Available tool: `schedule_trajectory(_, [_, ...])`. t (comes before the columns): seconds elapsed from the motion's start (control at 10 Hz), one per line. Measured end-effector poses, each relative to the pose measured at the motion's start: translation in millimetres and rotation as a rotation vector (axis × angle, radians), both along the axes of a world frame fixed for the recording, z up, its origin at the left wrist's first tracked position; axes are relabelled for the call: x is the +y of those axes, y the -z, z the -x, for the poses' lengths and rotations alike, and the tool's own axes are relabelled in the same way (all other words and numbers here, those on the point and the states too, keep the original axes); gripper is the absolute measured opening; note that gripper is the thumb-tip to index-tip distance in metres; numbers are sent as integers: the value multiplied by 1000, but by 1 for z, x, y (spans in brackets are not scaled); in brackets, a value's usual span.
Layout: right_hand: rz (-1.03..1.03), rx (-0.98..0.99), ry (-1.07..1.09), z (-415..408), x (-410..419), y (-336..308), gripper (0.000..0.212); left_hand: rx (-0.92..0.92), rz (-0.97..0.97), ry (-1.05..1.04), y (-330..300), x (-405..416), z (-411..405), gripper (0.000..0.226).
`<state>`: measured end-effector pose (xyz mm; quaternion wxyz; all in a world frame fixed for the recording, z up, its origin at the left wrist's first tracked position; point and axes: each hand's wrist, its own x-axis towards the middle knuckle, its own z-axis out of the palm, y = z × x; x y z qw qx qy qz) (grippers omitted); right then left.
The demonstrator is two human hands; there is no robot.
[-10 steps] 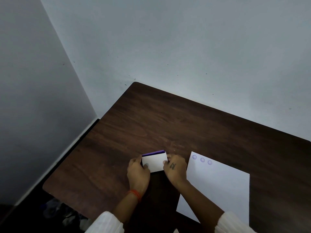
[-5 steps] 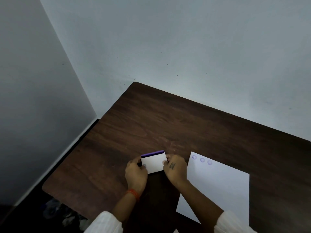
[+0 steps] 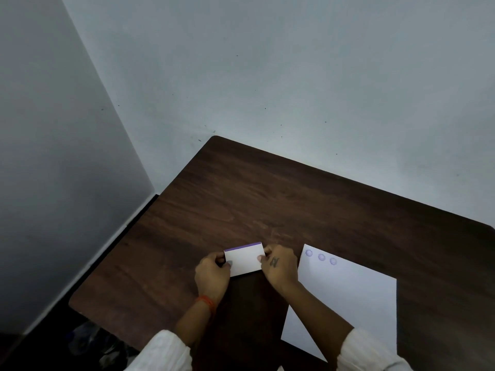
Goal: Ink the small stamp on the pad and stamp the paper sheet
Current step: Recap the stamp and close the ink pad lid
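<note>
Head view. A dark brown wood-grain table (image 3: 267,210) stands in the corner of two pale grey walls (image 3: 294,76). Near the table's front edge lies a small white rectangular ink-pad case with a purple strip along its far edge (image 3: 245,259), flat on the wood. The left hand (image 3: 213,277) grips the case's left short side, thumb curled onto the white top near the corner and the other fingers folded against the edge. The right hand (image 3: 280,266), which bears a dark mark on its back, pinches the right short side, its fingertips (image 3: 261,258) closed against the case. Both hands are thus closed on the case, one at each end. Whether the case lid is open or shut cannot be told, and the small stamp cannot be made out. Just right of the right hand lies a white rectangular paper sheet (image 3: 353,298), set at a slant; the right forearm crosses its near left corner. Three round purple stamp marks (image 3: 321,257) stand in a row along the sheet's far edge. An orange thread band (image 3: 206,301) circles the left wrist, and white sleeves (image 3: 369,352) cover both forearms
</note>
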<state>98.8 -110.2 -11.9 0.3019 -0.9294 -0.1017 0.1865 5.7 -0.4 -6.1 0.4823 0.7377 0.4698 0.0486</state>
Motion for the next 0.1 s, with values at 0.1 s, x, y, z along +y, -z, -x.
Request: schedule_trajectory(0.1, [8, 32, -15, -3, 0, -6, 20, -6, -60, -19, -5, -1, 1, 31])
